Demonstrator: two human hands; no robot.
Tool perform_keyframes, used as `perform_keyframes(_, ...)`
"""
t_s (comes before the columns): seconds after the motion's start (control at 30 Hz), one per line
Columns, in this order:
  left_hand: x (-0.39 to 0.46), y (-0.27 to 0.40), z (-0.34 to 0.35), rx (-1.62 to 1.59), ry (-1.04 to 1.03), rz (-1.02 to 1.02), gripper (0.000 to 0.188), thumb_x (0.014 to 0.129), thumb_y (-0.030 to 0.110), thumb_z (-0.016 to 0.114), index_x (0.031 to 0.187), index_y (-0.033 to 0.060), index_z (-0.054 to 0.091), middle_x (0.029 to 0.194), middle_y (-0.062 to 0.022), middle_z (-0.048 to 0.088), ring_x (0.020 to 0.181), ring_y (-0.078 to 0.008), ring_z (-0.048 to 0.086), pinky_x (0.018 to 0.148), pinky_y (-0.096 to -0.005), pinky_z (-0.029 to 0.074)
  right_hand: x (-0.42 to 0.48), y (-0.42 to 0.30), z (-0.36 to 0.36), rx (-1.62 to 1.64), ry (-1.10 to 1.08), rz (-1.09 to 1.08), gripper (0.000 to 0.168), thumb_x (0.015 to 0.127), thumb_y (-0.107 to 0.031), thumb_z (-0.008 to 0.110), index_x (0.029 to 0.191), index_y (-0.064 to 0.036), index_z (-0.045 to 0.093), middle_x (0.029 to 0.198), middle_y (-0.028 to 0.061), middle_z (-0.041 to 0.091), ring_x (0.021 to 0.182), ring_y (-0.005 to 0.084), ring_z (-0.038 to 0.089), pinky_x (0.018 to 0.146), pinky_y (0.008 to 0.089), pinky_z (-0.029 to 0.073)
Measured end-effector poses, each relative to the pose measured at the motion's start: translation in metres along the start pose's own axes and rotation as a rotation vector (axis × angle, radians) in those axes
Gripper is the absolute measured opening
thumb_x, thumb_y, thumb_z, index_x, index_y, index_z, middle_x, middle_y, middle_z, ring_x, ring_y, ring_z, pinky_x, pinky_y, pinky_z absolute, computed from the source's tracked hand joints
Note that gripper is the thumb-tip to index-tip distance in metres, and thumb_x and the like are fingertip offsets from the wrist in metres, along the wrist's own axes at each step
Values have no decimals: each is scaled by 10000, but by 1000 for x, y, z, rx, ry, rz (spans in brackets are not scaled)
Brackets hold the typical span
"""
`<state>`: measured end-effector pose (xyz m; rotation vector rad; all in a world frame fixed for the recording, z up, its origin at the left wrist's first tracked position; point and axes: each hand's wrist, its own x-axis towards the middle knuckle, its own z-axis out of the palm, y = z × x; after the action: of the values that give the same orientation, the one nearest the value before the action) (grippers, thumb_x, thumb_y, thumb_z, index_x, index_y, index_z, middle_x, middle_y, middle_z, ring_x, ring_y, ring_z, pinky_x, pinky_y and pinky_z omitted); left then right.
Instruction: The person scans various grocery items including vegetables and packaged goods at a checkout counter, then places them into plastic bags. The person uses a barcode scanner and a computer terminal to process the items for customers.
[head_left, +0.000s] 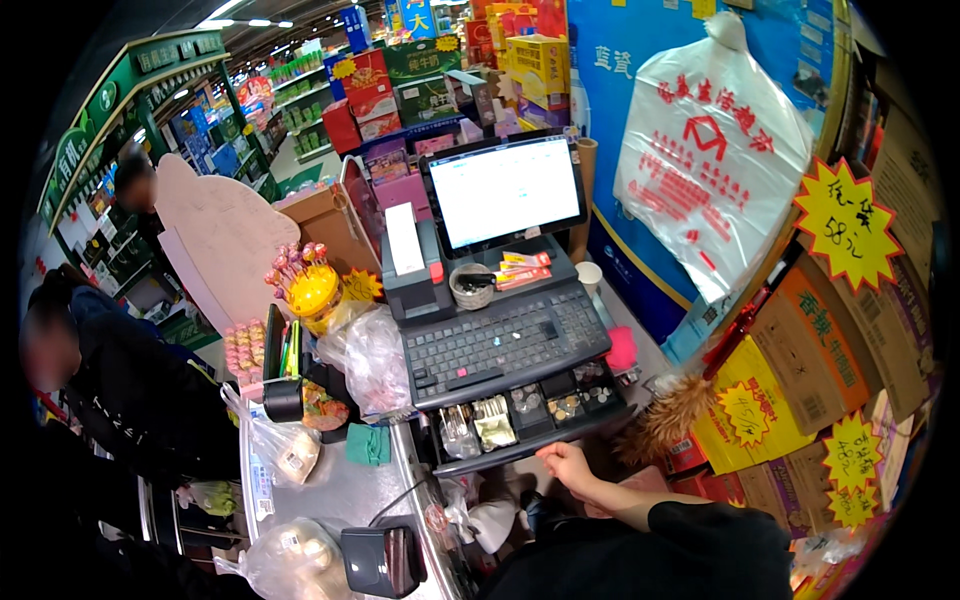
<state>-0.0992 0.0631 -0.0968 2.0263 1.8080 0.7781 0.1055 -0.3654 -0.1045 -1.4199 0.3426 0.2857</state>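
Note:
My right hand (568, 466) is at the front edge of the pulled-out cash drawer (525, 445), its fingertips at the drawer's lip. Whether they grip it or only rest there is unclear. My left hand is out of view. Coins and folded notes (493, 422) lie in the drawer's compartments. Above the drawer are a black keyboard (510, 341), a lit monitor (508, 193) and a receipt printer (411, 277) with white paper. Left of the drawer, a green cloth (368, 444) lies on the metal counter (345, 491).
Plastic bags with pale food (300, 454) and round items (300, 555) sit on the counter, near a black scanner-like device (379, 559). People in dark clothes (150, 382) stand at the left. A feather duster (675, 412) and cartons (806, 345) are at the right.

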Motion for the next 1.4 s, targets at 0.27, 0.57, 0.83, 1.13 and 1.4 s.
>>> perform_keyframes(0.27,2,8,7,33,26,-36,206,743,134,507,878,22,616,854,-180,623,726,-298,594,622,-383,496,113,-34,13,-105,53,-106,169,808,-9,488,930,1,605,812,40,596,686,93,536,594,218,438)
perform_keyframes(0.57,3,-37,-17,71,117,-146,203,742,139,509,847,13,629,856,-197,631,740,-313,603,633,-388,498,104,-8,48,-72,-160,-107,58,835,-29,564,884,-46,538,727,23,546,621,102,509,554,244,431)
perform_keyframes(0.83,-65,-261,-65,38,266,-661,206,742,143,510,819,5,641,858,-212,638,752,-326,611,642,-393,500,53,8,123,-213,-628,-57,90,837,-34,567,842,-108,516,718,-5,527,576,59,499,431,161,373)
perform_keyframes(1.13,-170,-242,-67,-261,542,-974,204,711,210,607,791,34,675,760,-184,646,750,-348,625,715,-417,492,-28,-87,279,-521,-1277,-630,136,873,-94,559,966,6,562,866,67,572,754,141,526,703,265,454)
perform_keyframes(1.4,-136,-223,-115,-902,843,-897,236,752,109,640,574,86,487,569,19,450,555,-97,385,501,-282,319,-28,-16,373,-431,-1464,-1198,70,764,40,535,791,-15,500,705,64,500,638,137,503,566,251,417)
